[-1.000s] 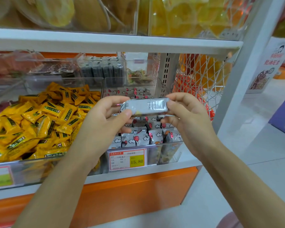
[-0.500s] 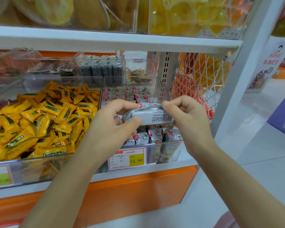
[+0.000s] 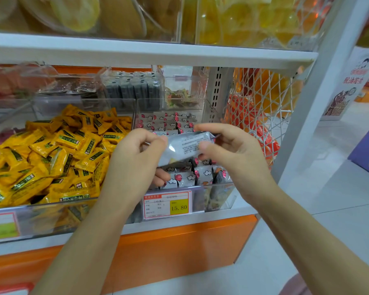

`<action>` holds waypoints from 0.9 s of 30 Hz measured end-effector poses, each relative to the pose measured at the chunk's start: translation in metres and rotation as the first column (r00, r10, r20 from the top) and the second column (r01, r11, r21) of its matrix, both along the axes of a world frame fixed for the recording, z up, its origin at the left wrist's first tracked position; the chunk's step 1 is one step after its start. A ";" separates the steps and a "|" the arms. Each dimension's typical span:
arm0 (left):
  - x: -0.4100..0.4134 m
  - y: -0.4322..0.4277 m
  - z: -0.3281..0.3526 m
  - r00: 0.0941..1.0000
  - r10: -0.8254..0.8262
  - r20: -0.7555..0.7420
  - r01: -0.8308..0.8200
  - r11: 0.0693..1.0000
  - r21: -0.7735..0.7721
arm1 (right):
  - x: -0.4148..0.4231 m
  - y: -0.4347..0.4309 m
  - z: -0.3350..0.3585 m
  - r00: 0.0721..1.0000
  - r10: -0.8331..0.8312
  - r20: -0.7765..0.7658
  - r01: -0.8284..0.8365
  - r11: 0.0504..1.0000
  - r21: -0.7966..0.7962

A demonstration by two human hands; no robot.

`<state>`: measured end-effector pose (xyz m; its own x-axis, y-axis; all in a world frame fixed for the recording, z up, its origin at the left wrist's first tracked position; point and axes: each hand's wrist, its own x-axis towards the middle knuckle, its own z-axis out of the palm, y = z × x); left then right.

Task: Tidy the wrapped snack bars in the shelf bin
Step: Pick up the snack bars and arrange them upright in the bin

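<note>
**Inspector:** Grip status?

**Observer:** Left hand (image 3: 136, 165) pinches the left end of 1 silver snack bar (image 3: 185, 146); right hand (image 3: 232, 158) pinches the right end, thumb in front.

**Inspector:** Bar's location?

**Observer:** Held above the clear bin (image 3: 222, 194) of matching bars (image 3: 202, 173), at the shelf's front right corner. Price tag (image 3: 167, 204) on the bin front. Yellow packets (image 3: 62, 156) lie in the bin to the left.

both bare forearms reach up and forward, hands level and close together. left hand (image 3: 134, 160) pinches one end of a bar (image 3: 185, 146) with thumb and forefinger; right hand (image 3: 237, 160) pinches the other, fingers curled.
</note>
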<state>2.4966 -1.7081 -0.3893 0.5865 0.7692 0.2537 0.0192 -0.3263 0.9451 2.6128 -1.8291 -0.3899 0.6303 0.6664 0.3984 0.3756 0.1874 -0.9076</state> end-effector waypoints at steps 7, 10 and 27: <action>0.006 0.001 0.001 0.999 -0.039 0.008 0.038 0.998 0.051 | 0.015 -0.003 0.004 0.987 -0.080 0.140 0.086 0.996 -0.039; 0.024 0.009 0.002 0.995 0.039 -0.086 -0.013 0.958 0.286 | 0.026 -0.002 0.005 0.906 -0.357 0.229 0.371 0.928 -0.022; 0.100 0.055 -0.020 0.511 0.214 -0.833 0.476 0.736 0.481 | 0.054 0.024 0.015 0.879 -0.384 0.283 0.417 0.907 -0.062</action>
